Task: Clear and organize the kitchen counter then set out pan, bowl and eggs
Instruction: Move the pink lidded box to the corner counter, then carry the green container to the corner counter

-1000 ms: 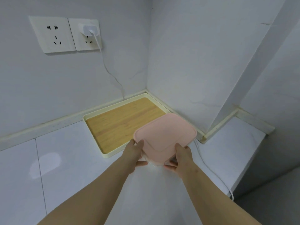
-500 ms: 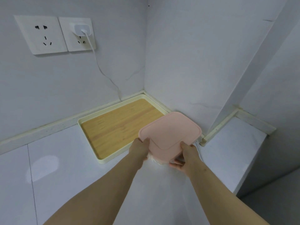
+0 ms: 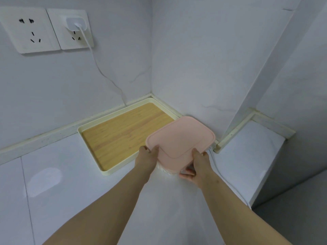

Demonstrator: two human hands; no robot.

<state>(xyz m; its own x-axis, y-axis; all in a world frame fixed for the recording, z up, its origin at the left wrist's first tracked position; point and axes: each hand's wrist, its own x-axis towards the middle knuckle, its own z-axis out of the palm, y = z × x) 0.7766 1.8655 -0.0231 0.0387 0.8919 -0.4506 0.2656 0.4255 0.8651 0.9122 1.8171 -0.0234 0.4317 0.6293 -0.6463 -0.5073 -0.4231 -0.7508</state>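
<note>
- A glossy white kitchen counter [image 3: 70, 183] runs into a corner of pale walls. Thin seams divide its surface, and a soft patch of reflected light shows at the left.
- A cream-rimmed tray [image 3: 123, 135] with a wood-grain floor lies flat in that corner, its long side against the raised cream strip at the counter's back.
- A white cable [image 3: 233, 187] trails across the right side of the counter toward the front edge.
- A pink-lidded container [image 3: 180, 138] overlaps the tray's near right corner in this view. Whether its base rests on the counter cannot be told.
</note>
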